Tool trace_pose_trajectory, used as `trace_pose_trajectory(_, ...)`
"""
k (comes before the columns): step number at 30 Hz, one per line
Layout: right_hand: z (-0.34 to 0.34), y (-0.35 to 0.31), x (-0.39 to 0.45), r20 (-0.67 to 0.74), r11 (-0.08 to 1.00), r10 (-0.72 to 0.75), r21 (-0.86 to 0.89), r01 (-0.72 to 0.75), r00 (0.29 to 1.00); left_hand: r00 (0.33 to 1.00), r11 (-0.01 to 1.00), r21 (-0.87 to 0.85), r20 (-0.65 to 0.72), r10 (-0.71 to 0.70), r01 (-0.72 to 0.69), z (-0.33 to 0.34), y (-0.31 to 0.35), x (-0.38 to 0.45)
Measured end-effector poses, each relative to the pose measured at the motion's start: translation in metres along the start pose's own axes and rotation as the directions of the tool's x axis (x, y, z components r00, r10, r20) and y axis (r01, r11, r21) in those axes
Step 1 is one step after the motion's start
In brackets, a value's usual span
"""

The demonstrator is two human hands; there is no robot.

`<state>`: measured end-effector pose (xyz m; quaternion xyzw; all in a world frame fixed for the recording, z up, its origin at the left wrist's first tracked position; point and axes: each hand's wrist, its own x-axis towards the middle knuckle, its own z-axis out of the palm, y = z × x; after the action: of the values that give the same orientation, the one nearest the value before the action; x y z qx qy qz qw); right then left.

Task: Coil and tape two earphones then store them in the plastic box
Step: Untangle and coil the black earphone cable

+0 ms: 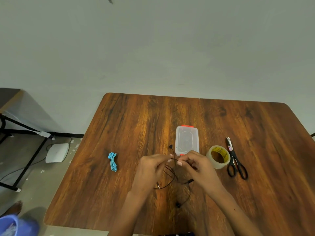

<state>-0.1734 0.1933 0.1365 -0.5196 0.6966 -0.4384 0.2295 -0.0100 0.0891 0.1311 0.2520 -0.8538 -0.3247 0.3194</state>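
Pinching the black earphone (172, 174) cord between fingertips, the left hand (150, 169) and right hand (196, 166) each keep a narrow grip on it near the middle of the tabletop (136, 116); its loops and earbuds trail loose toward the near edge, so this coil looks barely begun. Toward the left edge lies the blue earphone (112, 161), already bundled; whether it is taped I cannot tell. Just beyond the hands, the plastic box (187, 139) sits lidded, with the tape roll (218, 156) and scissors (236, 160) toward the right edge.

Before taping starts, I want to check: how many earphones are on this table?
2. The blue earphone lies bundled at the table's left. The black earphone is pinched by the left hand and right hand.
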Motion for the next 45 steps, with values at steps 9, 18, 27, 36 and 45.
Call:
trace_pose_trajectory(9,-0.022,0.015,-0.006,-0.038,0.998,0.061,-0.014,-0.061,0.997,0.993,0.998,0.010,-0.103,-0.055,0.056,-0.016,-0.025,-0.009)
trace_pose_trajectory(18,-0.011,0.010,-0.002,-0.018,0.995,0.013,-0.095,-0.015,1.000,0.998,0.994,0.096,0.029,-0.048,0.045,-0.002,-0.017,-0.011)
trace_pose_trajectory(27,-0.005,0.000,-0.004,0.018,0.994,0.051,0.100,-0.053,0.999,0.998,0.991,0.121,0.030,-0.056,0.052,-0.001,-0.006,-0.003)
trace_pose_trajectory(36,-0.023,0.020,-0.013,-0.009,0.987,0.157,-0.034,-0.157,0.988,0.983,0.985,0.089,-0.122,-0.135,0.146,-0.024,-0.028,-0.015)
trace_pose_trajectory(45,-0.015,0.017,-0.010,-0.072,0.983,0.047,-0.174,-0.059,0.996,0.988,0.961,0.237,0.031,-0.154,0.143,-0.015,-0.031,-0.013)
